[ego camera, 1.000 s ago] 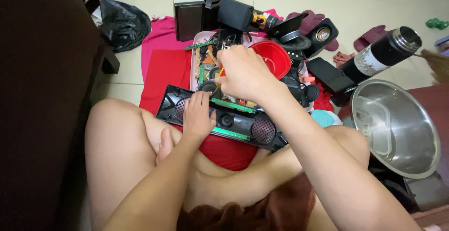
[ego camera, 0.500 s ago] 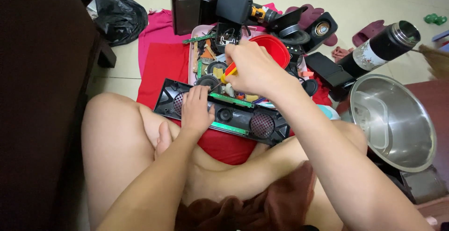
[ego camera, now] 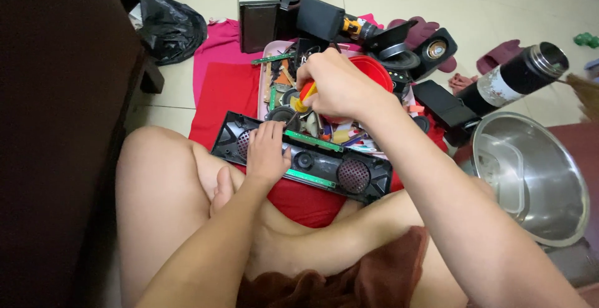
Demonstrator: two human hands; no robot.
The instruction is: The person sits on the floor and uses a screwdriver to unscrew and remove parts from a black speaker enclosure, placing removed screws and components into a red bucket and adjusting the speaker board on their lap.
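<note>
left hand [ego camera: 267, 152] flat on speaker panel [ego camera: 302, 158] | right hand [ego camera: 334, 83] grip pinching screwdriver [ego camera: 306, 96] (tip probably above panel)

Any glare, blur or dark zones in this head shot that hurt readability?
Head view: sharp on the left hand and the speaker housing; the right hand is crisp. Soft glare on the steel bowl. The dark furniture at the left swallows detail. Mild wide-angle stretch at the edges.
</note>
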